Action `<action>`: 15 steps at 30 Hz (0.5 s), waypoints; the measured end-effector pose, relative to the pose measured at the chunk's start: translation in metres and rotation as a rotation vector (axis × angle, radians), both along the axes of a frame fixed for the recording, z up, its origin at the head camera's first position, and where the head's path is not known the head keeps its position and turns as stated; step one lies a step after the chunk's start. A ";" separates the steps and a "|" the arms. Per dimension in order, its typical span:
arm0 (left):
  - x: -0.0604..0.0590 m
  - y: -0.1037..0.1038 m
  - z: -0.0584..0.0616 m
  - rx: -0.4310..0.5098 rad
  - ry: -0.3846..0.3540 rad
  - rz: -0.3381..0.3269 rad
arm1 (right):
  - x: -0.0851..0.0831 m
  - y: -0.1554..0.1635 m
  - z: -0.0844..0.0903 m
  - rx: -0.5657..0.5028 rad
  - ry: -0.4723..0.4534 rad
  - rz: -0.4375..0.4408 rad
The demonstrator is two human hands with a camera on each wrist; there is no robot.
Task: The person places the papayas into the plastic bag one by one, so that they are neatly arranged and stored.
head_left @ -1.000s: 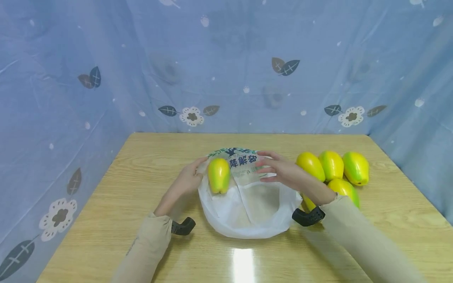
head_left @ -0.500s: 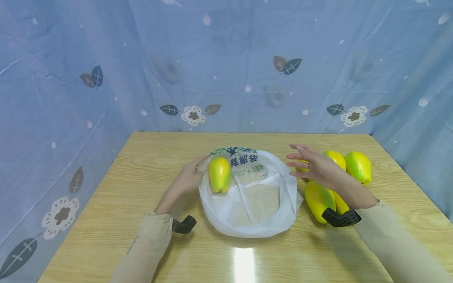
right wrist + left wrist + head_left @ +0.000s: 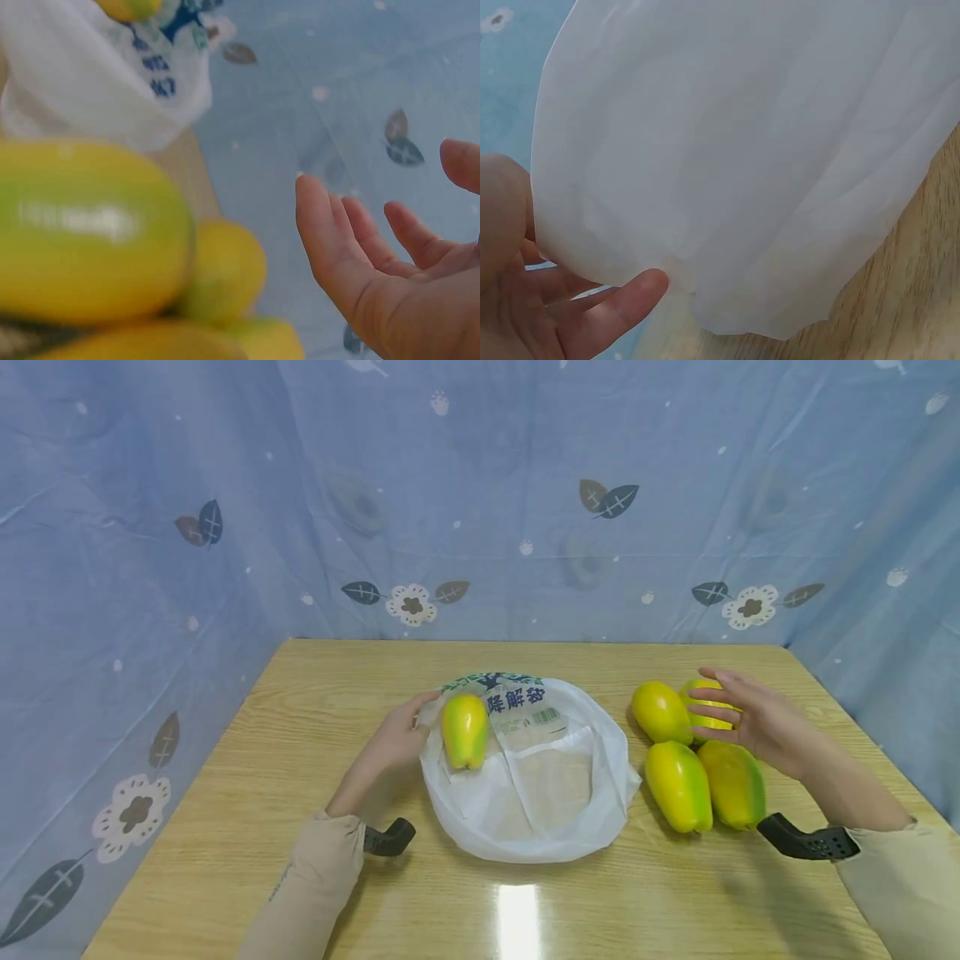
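A white plastic bag with dark printed lettering lies mouth-up on the wooden table, its rim spread wide. One yellow-green papaya sits inside at the left. My left hand holds the bag's left edge; in the left wrist view its fingers are at the white plastic. On the right, my right hand is held above the far part of a papaya group, fingers spread apart and nothing in them. Beneath and beside it lie several papayas, among them a near one; another is partly covered by the fingers.
The wooden table runs back to a blue patterned curtain, which also hangs along both sides. Each wrist carries a black mount just past the beige sleeve.
My right hand has moved right, from over the bag's right rim to above the papayas, uncovering the nearer ones. My left hand and the bag have stayed nearly still.
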State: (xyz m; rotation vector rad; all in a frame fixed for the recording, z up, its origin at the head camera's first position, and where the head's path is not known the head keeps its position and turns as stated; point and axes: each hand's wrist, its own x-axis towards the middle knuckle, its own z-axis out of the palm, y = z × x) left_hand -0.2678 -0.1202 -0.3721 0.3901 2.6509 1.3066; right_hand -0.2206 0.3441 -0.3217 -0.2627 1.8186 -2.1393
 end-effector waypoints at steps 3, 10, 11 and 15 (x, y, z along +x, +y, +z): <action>-0.001 0.000 -0.001 0.000 -0.002 -0.007 | 0.007 0.021 -0.005 -0.031 -0.014 -0.017; -0.005 -0.001 -0.001 -0.001 -0.017 -0.014 | 0.024 0.060 -0.016 0.018 -0.045 -0.122; -0.005 -0.001 0.000 0.000 -0.018 -0.014 | 0.026 0.065 -0.017 0.004 -0.045 -0.130; -0.007 0.000 0.000 0.010 -0.020 -0.023 | 0.034 0.081 -0.023 -0.003 -0.057 -0.170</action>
